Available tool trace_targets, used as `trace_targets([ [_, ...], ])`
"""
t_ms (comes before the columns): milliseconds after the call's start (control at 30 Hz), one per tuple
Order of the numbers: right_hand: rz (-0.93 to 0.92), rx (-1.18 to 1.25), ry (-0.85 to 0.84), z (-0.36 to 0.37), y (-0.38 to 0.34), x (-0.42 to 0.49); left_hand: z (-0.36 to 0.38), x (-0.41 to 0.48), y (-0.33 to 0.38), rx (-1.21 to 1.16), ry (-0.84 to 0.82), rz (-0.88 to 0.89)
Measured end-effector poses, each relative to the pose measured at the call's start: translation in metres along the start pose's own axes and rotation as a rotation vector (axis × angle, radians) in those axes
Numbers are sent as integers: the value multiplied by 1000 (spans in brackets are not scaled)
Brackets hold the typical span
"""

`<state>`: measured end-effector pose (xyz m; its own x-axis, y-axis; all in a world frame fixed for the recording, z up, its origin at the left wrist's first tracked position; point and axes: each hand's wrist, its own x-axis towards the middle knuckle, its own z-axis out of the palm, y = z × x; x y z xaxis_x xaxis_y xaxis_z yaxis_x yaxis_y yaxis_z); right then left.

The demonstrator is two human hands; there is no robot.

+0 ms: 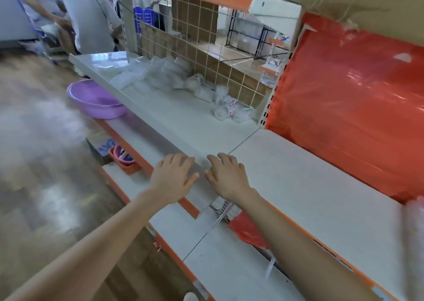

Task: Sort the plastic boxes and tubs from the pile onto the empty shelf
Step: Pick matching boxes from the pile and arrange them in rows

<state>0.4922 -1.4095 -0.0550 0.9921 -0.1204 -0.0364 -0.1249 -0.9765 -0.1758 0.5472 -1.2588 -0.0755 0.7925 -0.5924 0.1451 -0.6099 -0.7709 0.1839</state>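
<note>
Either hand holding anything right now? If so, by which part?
Nothing held: the left hand and right hand are both open, fingers spread, over the front edge of the white shelf.

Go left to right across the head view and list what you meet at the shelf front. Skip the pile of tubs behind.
Purple basin → left hand → right hand → red plastic sheet.
</note>
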Motion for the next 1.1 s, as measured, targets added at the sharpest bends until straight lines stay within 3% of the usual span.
trace_targets([
  [400, -104, 8, -10, 4, -30, 114, 0, 66, -68, 2, -26, -98],
  [1100, -3, -5, -1, -7, -24, 265, -2, 221, -141, -37, -15, -28],
])
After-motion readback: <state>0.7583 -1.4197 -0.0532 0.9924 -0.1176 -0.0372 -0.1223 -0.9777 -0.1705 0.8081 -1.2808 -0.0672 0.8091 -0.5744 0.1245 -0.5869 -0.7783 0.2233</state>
